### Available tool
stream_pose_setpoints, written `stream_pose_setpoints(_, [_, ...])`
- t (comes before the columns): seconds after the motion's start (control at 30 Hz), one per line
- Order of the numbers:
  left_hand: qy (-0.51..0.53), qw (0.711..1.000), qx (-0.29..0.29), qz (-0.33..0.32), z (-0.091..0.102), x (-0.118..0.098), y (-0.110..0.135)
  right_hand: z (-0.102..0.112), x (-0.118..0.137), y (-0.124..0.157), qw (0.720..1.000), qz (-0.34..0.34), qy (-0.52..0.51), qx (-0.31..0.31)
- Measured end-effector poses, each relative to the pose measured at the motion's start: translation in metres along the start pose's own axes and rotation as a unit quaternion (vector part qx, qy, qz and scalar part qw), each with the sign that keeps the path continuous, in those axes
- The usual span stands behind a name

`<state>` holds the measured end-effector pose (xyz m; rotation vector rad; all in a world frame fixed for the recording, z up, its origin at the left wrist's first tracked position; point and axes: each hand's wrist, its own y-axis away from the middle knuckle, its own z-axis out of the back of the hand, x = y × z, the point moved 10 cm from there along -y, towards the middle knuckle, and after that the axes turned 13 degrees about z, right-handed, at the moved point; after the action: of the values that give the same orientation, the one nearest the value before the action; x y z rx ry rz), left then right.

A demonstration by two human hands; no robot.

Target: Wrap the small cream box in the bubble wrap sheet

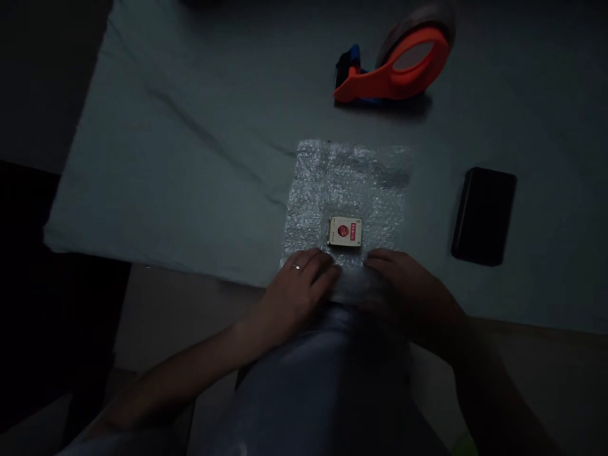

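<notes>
The small box (345, 232) lies on the bubble wrap (308, 196) on the counter (213, 209), just beyond the left hand (299, 285) and the right hand (411, 278), set apart at the wrap's near edge, seemingly to steady it, though whether either pinches it I cannot tell.

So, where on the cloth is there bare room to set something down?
Bare cloth spreads left of the wrap; a smaller patch lies between the wrap and the black case, with the dispenser beyond. Crowded: the wrap's near edge, where the left hand and right hand are close to the box.
</notes>
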<state>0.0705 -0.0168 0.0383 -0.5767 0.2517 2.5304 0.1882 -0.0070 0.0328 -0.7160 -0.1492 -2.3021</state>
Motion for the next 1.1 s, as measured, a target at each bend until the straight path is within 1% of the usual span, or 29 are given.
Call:
stream_pose_setpoints(0.03, [0.007,1.0,-0.019,0.007,0.006,0.005,0.0,0.0,-0.002,0.002,1.0,-0.003,0.009,-0.001])
stream_pose_setpoints(0.1, [0.027,0.998,-0.048,0.021,0.018,0.013,-0.002,0.006,-0.008,0.003,0.999,-0.015,0.01,-0.032])
stream_pose_setpoints(0.2, [0.06,0.994,-0.084,0.046,0.034,0.023,-0.014,0.023,-0.018,-0.002,0.994,-0.039,-0.023,-0.102])
stream_pose_setpoints(0.27, [0.089,0.986,-0.126,0.068,0.045,0.031,-0.024,0.034,-0.025,-0.008,0.987,-0.058,-0.041,-0.145])
stream_pose_setpoints(0.3, [0.102,0.982,-0.142,0.077,0.048,0.035,-0.03,0.038,-0.028,-0.01,0.983,-0.069,-0.045,-0.162])
stream_pose_setpoints(0.37, [0.15,0.972,-0.155,0.092,0.048,0.043,-0.041,0.043,-0.035,-0.015,0.977,-0.092,-0.049,-0.187])
stream_pose_setpoints(0.43, [0.23,0.957,-0.137,0.109,0.04,0.052,-0.052,0.043,-0.042,-0.018,0.972,-0.117,-0.047,-0.197])
stream_pose_setpoints(0.5, [0.31,0.936,-0.104,0.134,0.028,0.06,-0.062,0.04,-0.048,-0.019,0.97,-0.142,-0.036,-0.196])
stream_pose_setpoints(0.57, [0.353,0.919,-0.073,0.159,0.018,0.066,-0.067,0.038,-0.051,-0.018,0.968,-0.155,-0.018,-0.195])
stream_pose_setpoints(0.6, [0.359,0.916,-0.061,0.167,0.016,0.067,-0.069,0.039,-0.05,-0.018,0.967,-0.153,-0.002,-0.204])
stream_pose_setpoints(0.67, [0.357,0.916,-0.043,0.178,0.014,0.069,-0.072,0.048,-0.04,-0.016,0.96,-0.118,0.053,-0.247])
stream_pose_setpoints(0.73, [0.357,0.916,-0.025,0.179,0.013,0.069,-0.074,0.055,-0.019,-0.019,0.952,-0.048,0.119,-0.278])
stream_pose_setpoints(0.77, [0.36,0.916,-0.017,0.177,0.013,0.069,-0.075,0.054,-0.006,-0.023,0.951,-0.006,0.144,-0.274])
stream_pose_setpoints(0.8, [0.363,0.915,-0.008,0.177,0.013,0.068,-0.076,0.048,0.005,-0.028,0.954,0.033,0.159,-0.253])
stream_pose_setpoints(0.87, [0.367,0.912,0.01,0.182,0.013,0.068,-0.077,0.033,0.018,-0.04,0.965,0.079,0.169,-0.186])
stream_pose_setpoints(0.93, [0.363,0.911,0.024,0.195,0.015,0.07,-0.076,0.02,0.023,-0.048,0.971,0.089,0.171,-0.139])
stream_pose_setpoints(0.97, [0.356,0.912,0.026,0.203,0.018,0.072,-0.074,0.017,0.022,-0.05,0.973,0.085,0.172,-0.129])
stream_pose_setpoints(1.07, [0.305,0.921,0.022,0.241,0.03,0.084,-0.063,0.015,0.02,-0.052,0.973,0.077,0.174,-0.132])
stream_pose_setpoints(1.1, [0.285,0.924,0.029,0.253,0.031,0.089,-0.057,0.015,0.018,-0.051,0.973,0.074,0.173,-0.134])
